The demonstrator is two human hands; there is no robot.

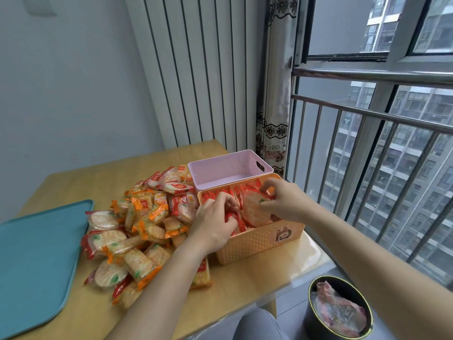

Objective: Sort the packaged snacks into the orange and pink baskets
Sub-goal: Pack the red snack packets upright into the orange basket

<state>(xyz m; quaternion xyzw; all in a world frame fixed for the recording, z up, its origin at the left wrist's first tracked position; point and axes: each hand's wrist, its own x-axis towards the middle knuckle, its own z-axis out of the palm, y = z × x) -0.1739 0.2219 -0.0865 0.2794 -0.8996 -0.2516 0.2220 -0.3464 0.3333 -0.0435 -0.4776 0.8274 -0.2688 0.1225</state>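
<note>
Both hands work inside the orange basket (259,241) at the desk's (103,170) window edge. The right hand (282,200) holds a round red-wrapped rice cracker pack (255,211) on edge, its flat face toward the camera, fingers pinched on its top rim. The left hand (215,222) closes its grip on red packs (235,218) already standing in a row. The pink basket (228,168), just behind, looks empty. The unsorted snack pile (137,222) lies to the left, nearer the left hand. Wrapper printing is too small to read; a cartoon animal sticker (283,233) marks the orange basket's front.
</note>
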